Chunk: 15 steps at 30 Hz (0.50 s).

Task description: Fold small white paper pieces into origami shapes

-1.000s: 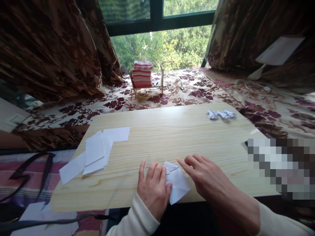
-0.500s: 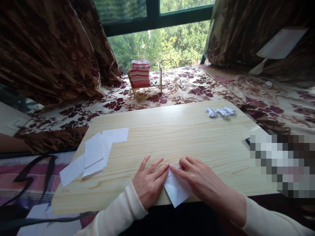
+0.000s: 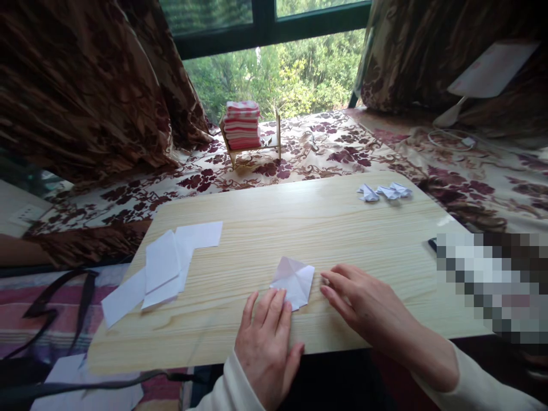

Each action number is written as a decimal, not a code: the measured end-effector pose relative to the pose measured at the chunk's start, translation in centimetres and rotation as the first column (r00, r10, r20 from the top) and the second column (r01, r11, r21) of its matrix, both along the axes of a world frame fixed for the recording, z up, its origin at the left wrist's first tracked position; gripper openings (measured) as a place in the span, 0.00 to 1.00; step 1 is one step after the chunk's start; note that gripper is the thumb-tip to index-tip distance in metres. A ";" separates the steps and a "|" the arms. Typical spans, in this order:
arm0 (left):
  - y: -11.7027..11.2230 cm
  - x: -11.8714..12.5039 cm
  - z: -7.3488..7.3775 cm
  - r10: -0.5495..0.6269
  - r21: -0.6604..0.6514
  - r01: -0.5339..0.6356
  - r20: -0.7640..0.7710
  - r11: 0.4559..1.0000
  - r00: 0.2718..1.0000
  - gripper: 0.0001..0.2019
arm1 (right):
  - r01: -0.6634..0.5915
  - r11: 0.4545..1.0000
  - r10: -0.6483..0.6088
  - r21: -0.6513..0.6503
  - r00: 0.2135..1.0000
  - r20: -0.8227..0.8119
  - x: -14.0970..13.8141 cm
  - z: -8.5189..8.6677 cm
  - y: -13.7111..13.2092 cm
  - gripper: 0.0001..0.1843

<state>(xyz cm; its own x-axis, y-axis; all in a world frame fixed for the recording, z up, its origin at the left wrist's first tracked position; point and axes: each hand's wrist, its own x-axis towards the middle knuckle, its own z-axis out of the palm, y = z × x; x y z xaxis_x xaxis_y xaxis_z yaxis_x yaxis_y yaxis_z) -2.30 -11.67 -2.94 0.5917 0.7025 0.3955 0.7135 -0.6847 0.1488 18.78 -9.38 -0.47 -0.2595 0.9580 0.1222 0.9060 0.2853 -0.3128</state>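
Observation:
A creased, folded piece of white paper (image 3: 295, 279) lies on the pale wooden table (image 3: 240, 228) in front of me. My left hand (image 3: 268, 339) rests palm down with fingers stretched out, the fingertips touching the lower left edge of the paper. Just right of the paper, my right hand (image 3: 363, 297) hovers apart from it, fingers loosely bent and spread, with nothing visible in them. Part of the right fingers is hidden behind the others.
Loose white sheets (image 3: 162, 265) overlap at the table's left. Several small folded paper pieces (image 3: 385, 192) stand at the far right corner. Beyond the table, a small rack (image 3: 250, 149) carries folded red-and-white cloths (image 3: 242, 125). A lamp (image 3: 492, 71) stands at the right.
Both hands held the paper near the table's front edge. Now it lies farther forward, turned and more opened out; my right hand has let go and moved right, while my left has flattened beside it.

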 end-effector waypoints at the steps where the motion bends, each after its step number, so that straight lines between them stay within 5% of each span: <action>1: -0.1 0.1 -0.1 -0.011 0.005 0.011 -0.013 1.000 1.000 0.20 | 0.005 1.000 -0.005 -0.028 1.000 -0.010 -0.2 0.0 0.2 0.11; 6: -1.5 0.6 -0.6 -0.057 -0.018 0.057 0.032 0.998 0.998 0.22 | 0.004 0.988 -0.018 -0.155 0.996 -0.085 -0.7 0.3 0.9 0.11; 15: -1.9 0.4 -1.4 -0.133 -0.045 0.134 0.012 0.990 0.991 0.26 | -0.028 0.991 0.000 -0.132 0.979 -0.202 -2.1 -0.7 -0.4 0.12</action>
